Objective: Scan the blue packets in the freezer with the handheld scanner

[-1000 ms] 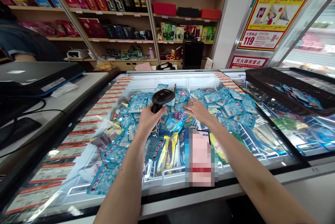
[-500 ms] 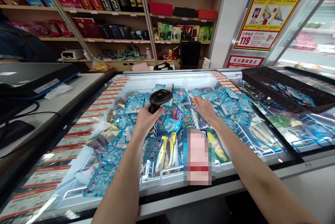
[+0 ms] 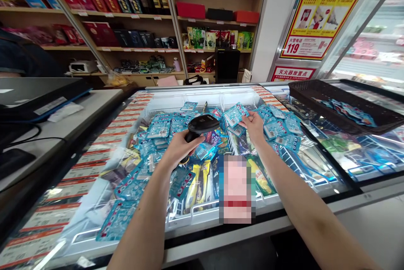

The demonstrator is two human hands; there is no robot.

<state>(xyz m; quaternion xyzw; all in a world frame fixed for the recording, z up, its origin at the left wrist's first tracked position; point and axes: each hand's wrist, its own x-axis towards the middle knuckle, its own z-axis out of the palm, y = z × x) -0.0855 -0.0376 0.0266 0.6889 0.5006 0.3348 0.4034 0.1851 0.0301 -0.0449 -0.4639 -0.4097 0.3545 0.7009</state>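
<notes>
My left hand (image 3: 177,148) is wrapped round the handle of a black barcode scanner (image 3: 203,122), its head tilted toward the right over the open freezer. My right hand (image 3: 254,126) pinches the right edge of a blue printed packet (image 3: 235,114), its white barcode label facing up. Many similar blue packets (image 3: 158,129) lie heaped in the freezer on the left, and others (image 3: 276,128) lie to the right of my right hand. Yellow-wrapped ice creams (image 3: 198,181) lie in the basket nearer to me.
White wire dividers (image 3: 232,141) split the freezer. A blurred-out rectangle (image 3: 236,188), seemingly a phone, sits at the front edge. On the right stands a dark basket (image 3: 383,124) with more packets. A counter (image 3: 104,99) is at left, and a person's dark sleeve (image 3: 19,57) shows beyond.
My right hand has shifted slightly right and now holds up a blue packet by its edge. The scanner in my left hand has moved a little right and lower, toward that packet.
</notes>
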